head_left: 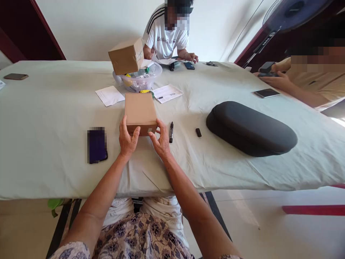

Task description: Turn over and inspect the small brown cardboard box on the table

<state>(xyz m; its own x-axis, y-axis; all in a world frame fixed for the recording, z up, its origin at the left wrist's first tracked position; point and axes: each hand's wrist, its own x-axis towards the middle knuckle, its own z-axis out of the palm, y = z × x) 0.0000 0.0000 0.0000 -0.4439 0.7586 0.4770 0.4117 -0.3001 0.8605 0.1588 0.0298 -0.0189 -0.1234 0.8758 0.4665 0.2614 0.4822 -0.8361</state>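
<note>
A closed brown cardboard box (140,109) rests on the table in front of me, with a small printed code on its near side. My left hand (128,140) holds its near left corner, fingers along the side and thumb at the front face. The near right corner is held the same way by my right hand (161,140). Just right of that hand lies a black marker pen (171,132), with a small black object (198,132) farther right. A dark phone (97,145) lies left of my left hand.
Behind the box stands a clear plastic basin (151,77) of mixed items, another cardboard box (125,57) on it. Papers (110,96) flank the basin. A large black case (252,127) sits at right. Two people are at the table, one opposite, one at right holding a device.
</note>
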